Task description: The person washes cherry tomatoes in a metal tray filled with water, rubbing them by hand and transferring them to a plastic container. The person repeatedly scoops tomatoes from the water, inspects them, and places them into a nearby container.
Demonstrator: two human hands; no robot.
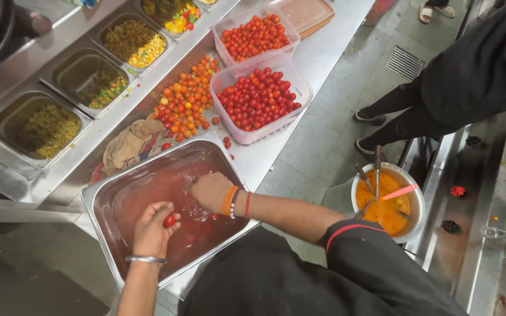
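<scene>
A steel tray [123, 202] in front of me holds reddish water. My left hand [152, 229], a silver bangle on its wrist, pinches one red cherry tomato [170, 220] just above the water. My right hand [211, 190], with orange and red bands on the wrist, is curled and dipped into the water at the tray's middle. What its fingers hold is hidden. Beyond the tray stand two clear plastic tubs of red cherry tomatoes, one near [259, 99] and one farther back [253, 36].
Loose orange and red tomatoes [185, 99] lie on the steel counter beside a crumpled cloth [129, 145]. Inset steel pans [45, 129] of chopped vegetables run along the left. A steel pot of orange liquid [389, 205] with utensils sits at right. Another person in black [475, 70] stands in the aisle.
</scene>
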